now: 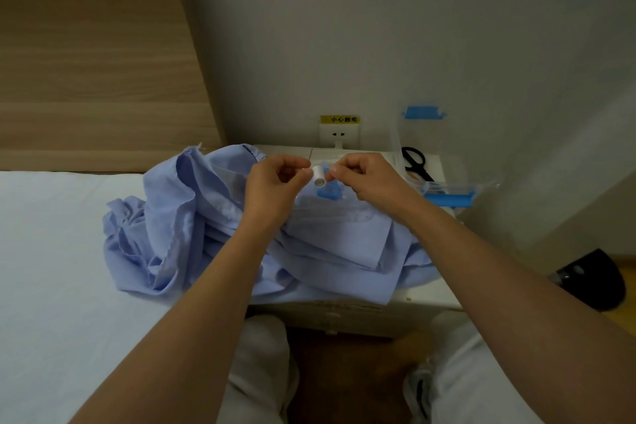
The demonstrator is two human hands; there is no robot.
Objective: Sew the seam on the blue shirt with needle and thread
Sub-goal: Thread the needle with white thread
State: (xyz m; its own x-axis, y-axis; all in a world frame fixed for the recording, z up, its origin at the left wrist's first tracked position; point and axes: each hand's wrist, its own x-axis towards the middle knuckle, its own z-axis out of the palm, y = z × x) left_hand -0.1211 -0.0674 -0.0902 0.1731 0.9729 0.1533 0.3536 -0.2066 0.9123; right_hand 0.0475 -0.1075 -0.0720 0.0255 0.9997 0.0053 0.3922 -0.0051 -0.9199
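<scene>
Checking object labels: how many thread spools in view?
1: white thread spool held between left hand and right hand, over the blue shirt. Others may sit hidden in the clear box.

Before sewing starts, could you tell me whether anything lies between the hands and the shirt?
Yes. The left hand and right hand pinch a white spool just above the shirt. Under them a blue clip, seemingly part of a clear lid, lies on the shirt. Nothing else visible is in the way.
</scene>
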